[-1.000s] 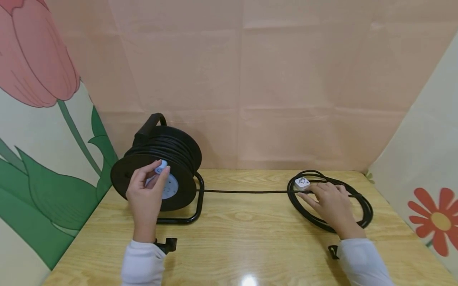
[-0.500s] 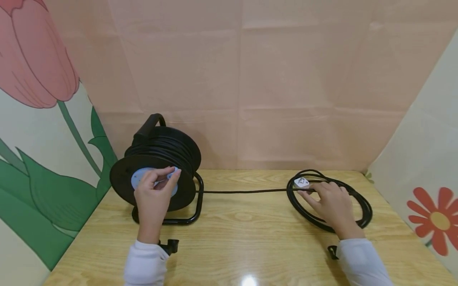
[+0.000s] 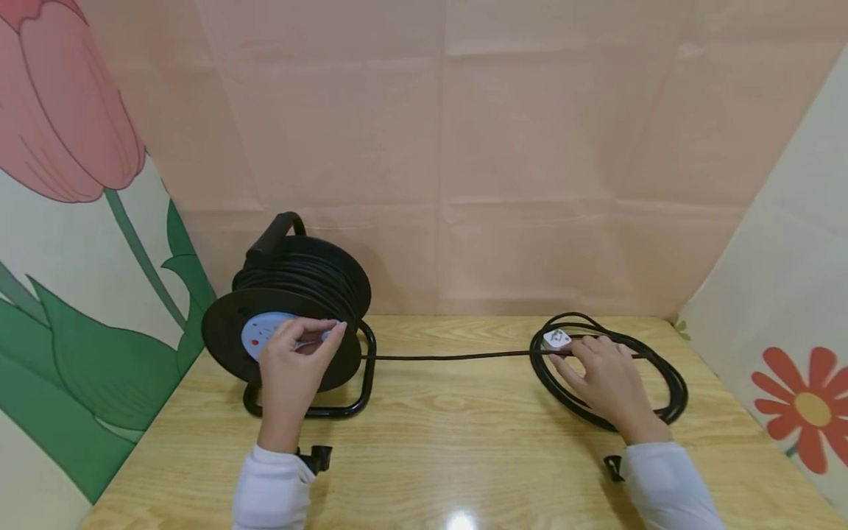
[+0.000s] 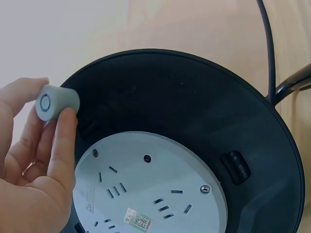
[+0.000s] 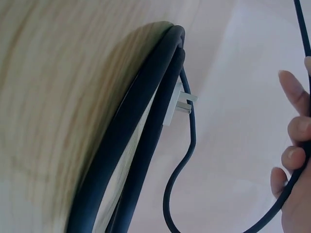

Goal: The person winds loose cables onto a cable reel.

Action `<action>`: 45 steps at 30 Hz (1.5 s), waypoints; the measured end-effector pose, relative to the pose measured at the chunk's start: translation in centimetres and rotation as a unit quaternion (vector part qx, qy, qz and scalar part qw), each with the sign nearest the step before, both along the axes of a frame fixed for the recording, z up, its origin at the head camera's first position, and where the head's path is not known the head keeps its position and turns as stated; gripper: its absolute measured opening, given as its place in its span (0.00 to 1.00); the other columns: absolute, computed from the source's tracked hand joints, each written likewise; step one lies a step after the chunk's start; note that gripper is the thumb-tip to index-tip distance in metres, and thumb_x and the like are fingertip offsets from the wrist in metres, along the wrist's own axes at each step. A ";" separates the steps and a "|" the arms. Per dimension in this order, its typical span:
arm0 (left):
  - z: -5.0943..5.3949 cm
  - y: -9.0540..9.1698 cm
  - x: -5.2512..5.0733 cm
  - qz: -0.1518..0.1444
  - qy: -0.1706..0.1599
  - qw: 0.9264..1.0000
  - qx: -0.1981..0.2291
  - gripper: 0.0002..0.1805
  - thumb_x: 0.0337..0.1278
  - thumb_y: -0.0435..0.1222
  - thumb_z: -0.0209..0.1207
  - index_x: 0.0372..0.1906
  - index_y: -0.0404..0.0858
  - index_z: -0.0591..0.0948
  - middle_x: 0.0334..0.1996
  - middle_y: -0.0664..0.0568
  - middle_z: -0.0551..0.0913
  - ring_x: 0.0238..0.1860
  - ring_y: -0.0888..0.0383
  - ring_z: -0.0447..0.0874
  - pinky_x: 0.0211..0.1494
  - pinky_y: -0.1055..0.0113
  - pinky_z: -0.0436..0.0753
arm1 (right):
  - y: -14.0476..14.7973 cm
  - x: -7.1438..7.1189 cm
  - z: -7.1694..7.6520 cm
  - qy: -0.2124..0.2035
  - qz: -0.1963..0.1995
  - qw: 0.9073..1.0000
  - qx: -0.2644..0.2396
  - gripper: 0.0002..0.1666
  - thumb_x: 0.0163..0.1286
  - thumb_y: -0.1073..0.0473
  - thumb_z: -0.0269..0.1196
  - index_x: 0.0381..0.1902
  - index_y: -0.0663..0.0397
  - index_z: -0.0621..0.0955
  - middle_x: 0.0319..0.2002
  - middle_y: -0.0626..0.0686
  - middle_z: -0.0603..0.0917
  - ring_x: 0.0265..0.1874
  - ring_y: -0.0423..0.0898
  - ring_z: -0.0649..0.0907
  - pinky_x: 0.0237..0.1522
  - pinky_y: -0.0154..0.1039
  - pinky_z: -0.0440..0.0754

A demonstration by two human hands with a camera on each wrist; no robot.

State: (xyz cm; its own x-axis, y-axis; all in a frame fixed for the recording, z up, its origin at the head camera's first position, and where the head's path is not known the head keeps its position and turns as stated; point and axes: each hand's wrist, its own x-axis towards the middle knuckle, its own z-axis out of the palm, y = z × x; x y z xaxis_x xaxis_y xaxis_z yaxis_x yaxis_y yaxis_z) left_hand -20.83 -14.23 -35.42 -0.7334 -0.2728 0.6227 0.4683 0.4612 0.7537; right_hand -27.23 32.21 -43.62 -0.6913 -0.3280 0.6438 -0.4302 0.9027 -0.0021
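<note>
Head view: at eight o'clock our left hand [image 3: 298, 368] pinches the pale knob [image 4: 58, 102] on the reel [image 3: 278, 298], likely for leverage; at four, our right hand [image 3: 604, 379] curls round the cable [image 3: 450, 358], seemingly to steady it.

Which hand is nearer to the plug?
Right. The right hand is close to the plug, just right of it in the head view, holding the cable; the left hand is farther off, at the reel, pinching the knob.

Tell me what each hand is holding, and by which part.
Left hand: the pale knob, by its rounded side. Right hand: the black cable, partway along its length.
</note>
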 end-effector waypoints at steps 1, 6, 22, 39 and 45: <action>0.0 0.0 0.0 0.001 -0.010 1.000 0.000 0.12 0.55 0.47 0.73 0.35 0.43 0.88 0.35 0.56 0.82 0.35 0.61 0.83 0.39 0.75 0.83 | 0.0 0.0 0.0 -0.001 0.004 1.000 0.002 0.15 0.64 0.47 0.69 0.32 0.51 0.82 0.28 0.50 0.80 0.29 0.52 0.74 0.31 0.49 0.66; 0.2 -0.1 0.1 0.013 -0.084 0.996 -0.003 0.17 0.53 0.54 0.72 0.35 0.45 0.88 0.33 0.58 0.86 0.33 0.62 0.85 0.35 0.72 0.84 | 0.1 0.1 0.1 -0.009 0.012 1.000 0.004 0.11 0.62 0.48 0.71 0.30 0.45 0.80 0.29 0.47 0.82 0.30 0.50 0.75 0.34 0.52 0.67; 0.7 -0.7 0.6 -0.040 -0.267 0.962 -0.052 0.23 0.55 0.58 0.69 0.41 0.41 0.86 0.30 0.55 0.88 0.32 0.57 0.88 0.35 0.62 0.82 | -0.1 0.2 0.5 -0.047 0.022 0.999 0.009 0.11 0.64 0.45 0.69 0.31 0.41 0.81 0.31 0.46 0.85 0.36 0.54 0.82 0.48 0.63 0.70; -0.1 -1.6 0.0 -0.082 -0.329 0.928 -0.152 0.22 0.60 0.56 0.66 0.35 0.39 0.88 0.22 0.58 0.85 0.28 0.60 0.83 0.34 0.63 0.80 | -0.7 0.1 0.2 -0.079 0.021 0.997 0.006 0.19 0.65 0.39 0.69 0.22 0.35 0.74 0.23 0.40 0.77 0.23 0.41 0.70 0.32 0.42 0.60; -0.5 -1.9 -0.3 -0.122 -0.359 0.918 -0.117 0.22 0.62 0.54 0.65 0.34 0.37 0.88 0.23 0.54 0.85 0.27 0.58 0.85 0.34 0.62 0.86 | -0.8 0.1 -0.1 -0.095 0.028 0.995 0.005 0.10 0.67 0.44 0.68 0.28 0.35 0.81 0.34 0.44 0.85 0.34 0.46 0.80 0.35 0.47 0.68</action>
